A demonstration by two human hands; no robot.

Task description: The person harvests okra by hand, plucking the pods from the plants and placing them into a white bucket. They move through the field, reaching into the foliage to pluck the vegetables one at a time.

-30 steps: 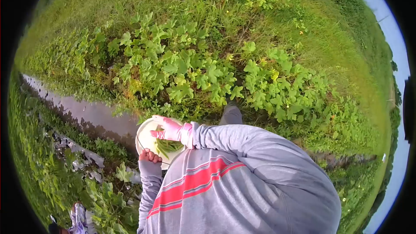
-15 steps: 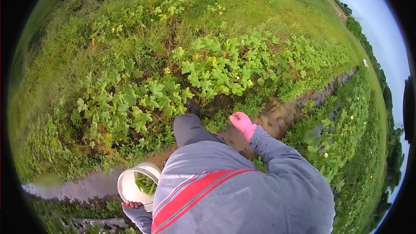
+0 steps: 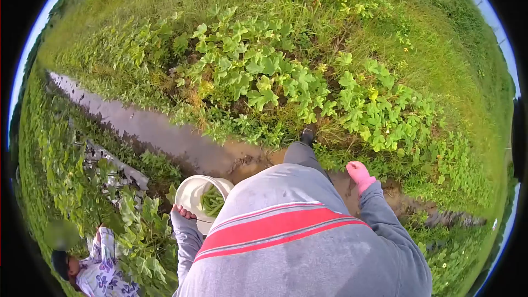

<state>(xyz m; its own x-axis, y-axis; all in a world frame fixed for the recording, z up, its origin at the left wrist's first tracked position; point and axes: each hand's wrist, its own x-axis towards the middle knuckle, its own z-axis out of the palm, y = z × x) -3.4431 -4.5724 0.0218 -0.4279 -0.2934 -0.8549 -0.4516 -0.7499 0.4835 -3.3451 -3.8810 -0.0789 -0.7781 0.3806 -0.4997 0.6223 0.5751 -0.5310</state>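
My left hand point(image 3: 184, 212), its fingertips bare beyond a grey sleeve, is closed at the near side of a white bucket point(image 3: 188, 188). A thin dark line, perhaps the bucket's handle, runs from those fingers. Inside the bucket lies a heap of green okra pods point(image 3: 212, 202). My right hand point(image 3: 359, 172) wears a pink glove and is curled into a fist, apart from the plants in front of it. Whatever that fist may hold is hidden. Leafy okra plants point(image 3: 269, 69) with some yellow flowers grow ahead of me.
A muddy, waterlogged furrow point(image 3: 159, 129) crosses at my feet, and my dark boot point(image 3: 308, 135) stands at the plants' edge. Another person point(image 3: 102, 267) in a patterned top is among plants at lower left. Pale sheeting point(image 3: 118, 168) lies along that row. Tall grass point(image 3: 440, 71) rises beyond.
My view has swung to the left, bringing the other person and more of the furrow into sight. My left hand still holds the bucket; my right remains a fist.
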